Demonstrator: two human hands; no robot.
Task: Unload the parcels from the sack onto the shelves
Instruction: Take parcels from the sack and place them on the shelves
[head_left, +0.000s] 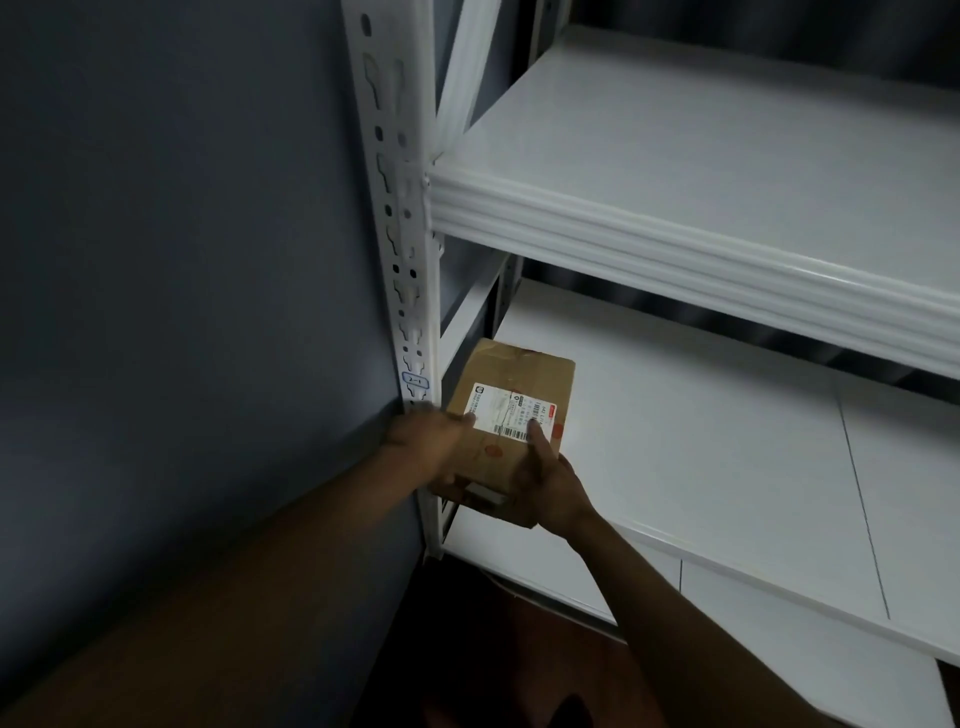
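A brown cardboard parcel (519, 379) with a white barcode label lies at the left end of the lower white shelf (701, 457), close to the upright post. My left hand (434, 444) grips its near left corner, fingers curled over the top edge. My right hand (548, 480) holds the near right side, with the thumb pressed on the label. The parcel's near end sticks out over the shelf's front edge. The sack is not in view.
A white slotted upright post (405, 249) stands at the left of the rack, against a dark grey wall (182, 260). An upper white shelf (727, 156) overhangs the lower one. Dark reddish floor (545, 649) lies below.
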